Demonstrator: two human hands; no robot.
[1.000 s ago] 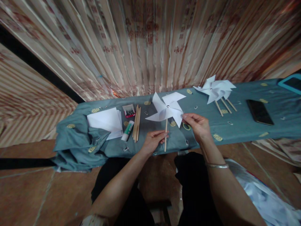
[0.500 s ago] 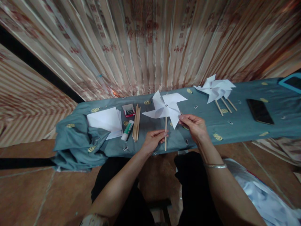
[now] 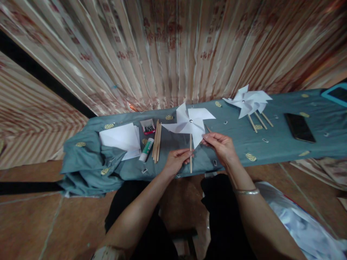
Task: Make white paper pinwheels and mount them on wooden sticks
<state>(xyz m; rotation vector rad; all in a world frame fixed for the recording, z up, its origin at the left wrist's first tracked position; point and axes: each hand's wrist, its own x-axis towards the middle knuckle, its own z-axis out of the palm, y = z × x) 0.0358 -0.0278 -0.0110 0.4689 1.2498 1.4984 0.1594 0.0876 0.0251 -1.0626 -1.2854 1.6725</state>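
Observation:
A white paper pinwheel with a silver pin at its centre is upright on a wooden stick. My left hand pinches that stick below the blades. At the lower right blade, the fingers of my right hand are closed on the paper edge. Left of the pinwheel lie a bundle of wooden sticks, a small red and white box of pins, a glue stick and a stack of white paper.
Several finished-looking pinwheels lie overlapped at the right, beside a dark phone. A blue-edged device is at the far right. The patterned green cloth covers the narrow table. A plastic bag stands on the floor.
The pinwheel's blades have turned slightly clockwise, and my right hand has moved a little left and down with the blade. My left hand stays on the stick.

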